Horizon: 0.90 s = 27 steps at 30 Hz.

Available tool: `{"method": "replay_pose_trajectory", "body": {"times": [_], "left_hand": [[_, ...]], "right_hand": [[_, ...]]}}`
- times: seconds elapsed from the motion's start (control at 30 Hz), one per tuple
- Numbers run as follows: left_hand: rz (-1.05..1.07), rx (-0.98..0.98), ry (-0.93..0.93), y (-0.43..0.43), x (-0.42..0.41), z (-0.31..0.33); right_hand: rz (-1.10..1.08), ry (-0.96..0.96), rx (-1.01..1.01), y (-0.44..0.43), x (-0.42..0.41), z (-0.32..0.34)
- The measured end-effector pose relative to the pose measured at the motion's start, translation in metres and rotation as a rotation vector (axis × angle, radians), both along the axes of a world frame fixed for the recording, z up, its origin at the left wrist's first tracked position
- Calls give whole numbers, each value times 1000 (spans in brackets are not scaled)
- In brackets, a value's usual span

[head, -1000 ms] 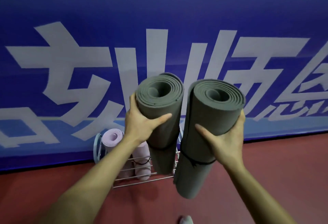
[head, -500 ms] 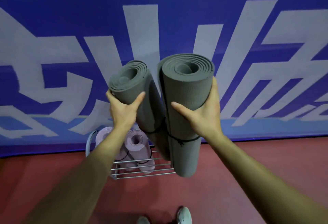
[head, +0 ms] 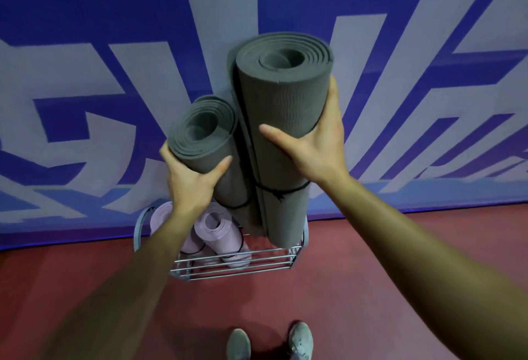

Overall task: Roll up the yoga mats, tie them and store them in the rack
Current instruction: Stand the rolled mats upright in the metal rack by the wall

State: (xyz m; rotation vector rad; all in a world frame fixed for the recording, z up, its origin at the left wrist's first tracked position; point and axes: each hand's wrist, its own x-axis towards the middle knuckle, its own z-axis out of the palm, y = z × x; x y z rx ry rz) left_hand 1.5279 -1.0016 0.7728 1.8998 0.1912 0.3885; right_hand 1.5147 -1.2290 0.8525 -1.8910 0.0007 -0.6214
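your left hand [head: 191, 185] is curled round the top end of the lower grey mat [head: 205, 137], thumb across the front, fingers behind. your right hand [head: 317, 145] grips the higher grey mat [head: 283, 102] the same way, a little below its top end. both mats are rolled, held upright and touching side by side. a thin black cord [head: 285, 191] ties each one near the middle. the higher mat's bottom end hangs just over the right part of the wire rack [head: 228, 267]; the lower mat's bottom end is hidden behind it.

to store them well, it looks best to lower one mat at a time, kept upright, into the space to the right of the two pink mats [head: 220, 234] leaning in the rack's left part. hold firmly until each end meets the base, and keep the cords from catching on the top wires.

the rack stands on a dark red floor [head: 385, 274], against a blue wall banner [head: 85, 17] with large pale lettering. your grey shoes [head: 240, 344] show at the bottom edge, near the rack.
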Motion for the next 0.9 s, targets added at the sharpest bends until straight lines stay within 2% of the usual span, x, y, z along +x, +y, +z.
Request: {"method": "replay_pose_trajectory", "body": {"times": [0.2,0.33,0.53,0.73,0.9], "left_hand": [[6,92,171,2,-8,-64],[9,142,239,13,-11,-107],[52,110,205,11,-3,-142],[57,118,287,5,11,-180],[31,110,357,10,7,-203]], "right_hand": [[1,91,38,10,7,-67],[16,28,4,22,19,-68],[43,2,17,33,26,-94],[-114,-99,41,41,33,-98],[-140,-101,18,42,13,-114]]}}
